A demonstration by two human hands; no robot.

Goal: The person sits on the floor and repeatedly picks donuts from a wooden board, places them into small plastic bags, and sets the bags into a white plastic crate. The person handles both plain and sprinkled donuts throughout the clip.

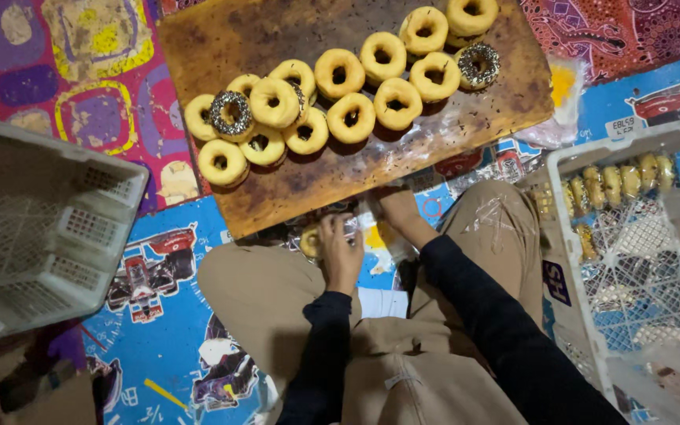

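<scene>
I sit cross-legged on a colourful mat. My left hand (340, 250) grips a glazed donut (309, 241) that is going into a clear plastic bag (375, 236). My right hand (400, 211) pinches the bag's other side, just below the edge of a wooden board (293, 193). On the board lie several yellow glazed donuts (352, 116) in rows, and three with dark sprinkles, one at the left (230, 112), one at the right (478, 64).
An empty white plastic crate (41, 228) stands at my left. At the right, another white crate (572, 236) holds several bagged donuts (611, 185). A heap of clear plastic bags (560, 98) lies beside the board's right end.
</scene>
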